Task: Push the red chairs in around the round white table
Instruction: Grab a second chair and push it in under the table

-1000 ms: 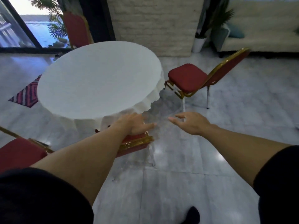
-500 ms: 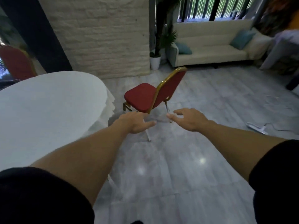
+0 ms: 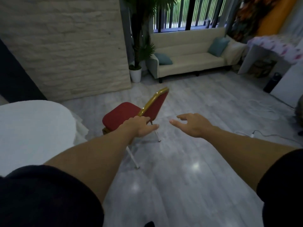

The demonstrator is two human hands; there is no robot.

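Observation:
A red chair (image 3: 122, 114) with a gold frame and white legs stands on the floor, its seat facing the round white table (image 3: 32, 128) at the left and set apart from it. My left hand (image 3: 139, 126) is stretched out in front of the chair's backrest, fingers apart, holding nothing; whether it touches the chair I cannot tell. My right hand (image 3: 191, 124) hovers open to the right of the chair, clear of it.
A cream sofa (image 3: 190, 61) with blue cushions lines the back wall, a potted plant (image 3: 136, 69) beside it. A brick pillar stands behind the table. A white cable and plug (image 3: 252, 133) lie on the floor at the right. A covered table stands at far right.
The view has swung right, away from the table and the chair pushed under it. The red chair at the right is now centred and closer, with both open hands near its back.

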